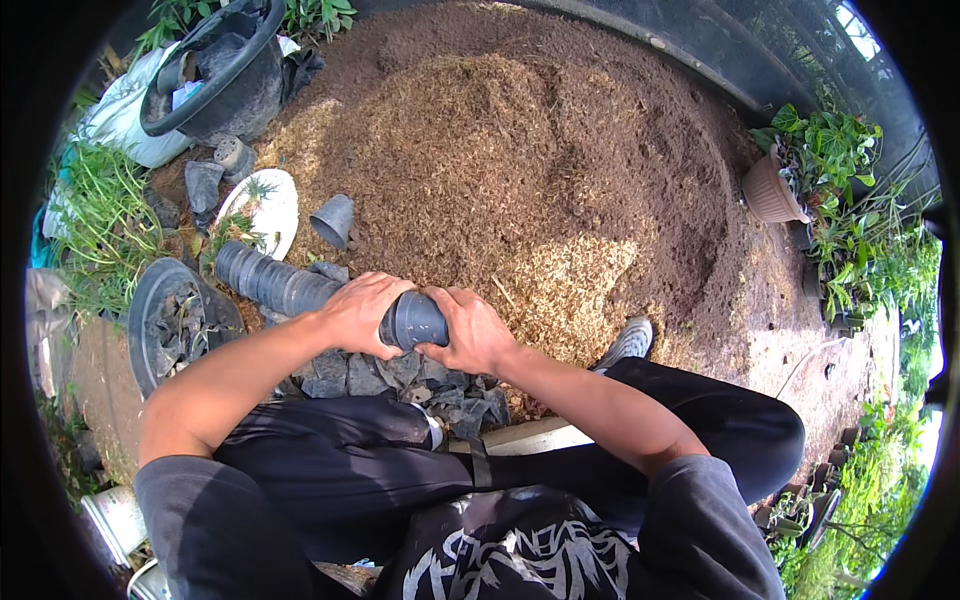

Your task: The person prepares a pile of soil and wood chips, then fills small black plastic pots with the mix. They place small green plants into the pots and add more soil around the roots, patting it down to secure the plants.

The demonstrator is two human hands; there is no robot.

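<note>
A long stack of nested black plastic plant pots (pixel 279 283) lies slantwise before me, its far end to the upper left. My left hand (pixel 365 311) is wrapped around the stack near its right end. Around the endmost pot (pixel 418 321) my right hand (pixel 472 330) is closed, thumb below and fingers on top. The two hands are close together, with the pot's rim between them. Crumpled black plastic grow bags (pixel 360 375) lie beneath the stack and hands.
A large mound of soil and husks (pixel 480 165) spreads ahead. To the left are a black basin (pixel 217 97), a white oval dish (pixel 262 210), a loose grey pot (pixel 333 221) and a bucket of plastic scraps (pixel 180 322). A potted plant (pixel 776 184) stands at right.
</note>
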